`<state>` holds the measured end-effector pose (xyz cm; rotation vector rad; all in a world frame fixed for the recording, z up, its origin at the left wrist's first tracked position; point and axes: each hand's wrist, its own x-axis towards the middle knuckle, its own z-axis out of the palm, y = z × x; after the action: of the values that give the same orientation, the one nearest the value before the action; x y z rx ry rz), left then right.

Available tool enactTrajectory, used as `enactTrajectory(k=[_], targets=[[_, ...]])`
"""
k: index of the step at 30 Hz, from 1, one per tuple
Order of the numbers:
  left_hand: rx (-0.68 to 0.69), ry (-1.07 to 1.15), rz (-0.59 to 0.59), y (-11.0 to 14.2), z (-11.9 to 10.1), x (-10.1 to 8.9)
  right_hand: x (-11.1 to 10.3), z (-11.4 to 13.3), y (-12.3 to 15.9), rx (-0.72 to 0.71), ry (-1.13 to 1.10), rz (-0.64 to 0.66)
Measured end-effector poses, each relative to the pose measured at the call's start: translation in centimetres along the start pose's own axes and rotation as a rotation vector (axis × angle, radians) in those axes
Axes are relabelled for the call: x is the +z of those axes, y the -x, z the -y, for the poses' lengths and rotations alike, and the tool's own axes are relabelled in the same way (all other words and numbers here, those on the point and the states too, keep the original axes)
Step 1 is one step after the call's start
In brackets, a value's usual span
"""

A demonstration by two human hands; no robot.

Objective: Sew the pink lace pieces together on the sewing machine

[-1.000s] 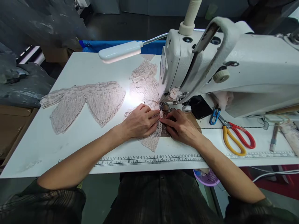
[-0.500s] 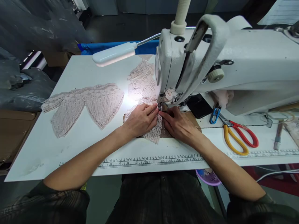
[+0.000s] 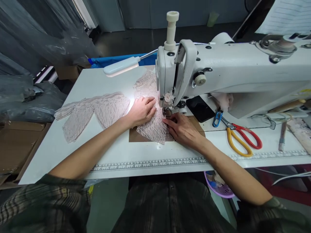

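Observation:
Pale pink lace fabric [image 3: 152,131] runs under the needle area of a white sewing machine [image 3: 170,74], its pointed end lying toward me on a brown plate [image 3: 134,136]. On the lace, left of the presser foot [image 3: 167,112], my left hand [image 3: 142,110] lies with its fingers flat. My right hand [image 3: 183,129] is just right of the foot, its thumb and forefinger closed at the lace's right edge. The fingertips partly cover the edge there. A second stack of scalloped lace pieces [image 3: 80,118] rests to the left, close to my left forearm.
A lit lamp [image 3: 122,66] hangs over the table. Right of my right hand lie a black phone [image 3: 200,109], blue thread snips [image 3: 217,117] and red-and-yellow-handled scissors [image 3: 243,137]. A printed ruler [image 3: 150,164] runs along the front edge. Cardboard boxes [image 3: 21,145] stand at left.
My left hand has shifted left and back from the needle, and spread flatter over the lace. The lace near the foot is more exposed. My right hand stays beside the foot. The view has shifted.

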<state>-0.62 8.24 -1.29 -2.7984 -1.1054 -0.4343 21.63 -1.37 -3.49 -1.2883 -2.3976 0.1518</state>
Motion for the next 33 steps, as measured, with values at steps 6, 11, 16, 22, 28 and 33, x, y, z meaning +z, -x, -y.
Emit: enactTrajectory(k=[6,11,16,22,28,33], targets=[[0.07,0.029,-0.038,1.1,-0.3,-1.2,-0.6,-0.5,0.4,0.001,-0.177,-0.107],[0.273,0.274,-0.051,3.9,-3.5,-2.5,-1.2,-0.9,0.3,0.093,-0.279,-0.198],[0.315,0.507,0.023,5.4,-4.2,-2.4,-1.1,-0.9,0.0,0.138,-0.298,-0.254],[0.136,0.618,0.074,5.6,-4.6,-2.1,-1.9,-0.2,0.2,0.045,-0.431,-0.148],[-0.002,0.681,0.113,5.7,-5.2,-2.6,-2.3,1.1,0.6,-0.132,-0.469,0.134],[-0.007,0.705,0.112,5.6,-5.1,-2.4,-1.8,1.3,0.5,-0.086,-0.423,0.163]])
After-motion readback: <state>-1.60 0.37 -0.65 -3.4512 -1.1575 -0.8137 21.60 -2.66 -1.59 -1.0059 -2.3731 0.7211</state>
